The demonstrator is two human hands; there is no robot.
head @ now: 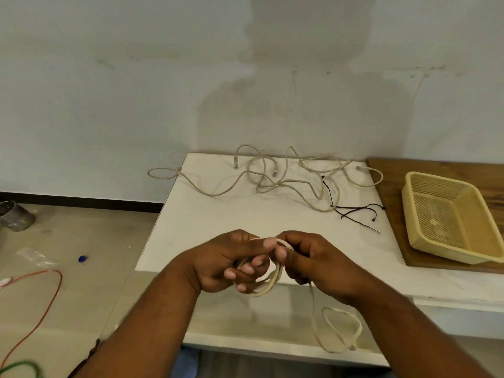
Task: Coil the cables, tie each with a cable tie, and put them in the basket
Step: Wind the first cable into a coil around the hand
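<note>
Both hands meet over the near edge of the white table [207, 230]. My left hand [231, 261] grips a small coil of beige cable [268, 285], several loops wound together. My right hand [308, 259] pinches the same cable at the top of the coil. The cable's free tail [338, 330] hangs below my right hand in a loop. Several loose beige cables [272, 178] lie tangled at the far side of the table. Black cable ties [354, 211] lie to their right. The yellow mesh basket [414, 214] stands empty on a wooden board at the right.
The wooden board [387, 186] under the basket adjoins the table's right side. On the floor at the left lie a red wire [51, 296], a green wire [21, 366], a blue cap [82, 258] and a metal can [15, 216]. A wall stands behind the table.
</note>
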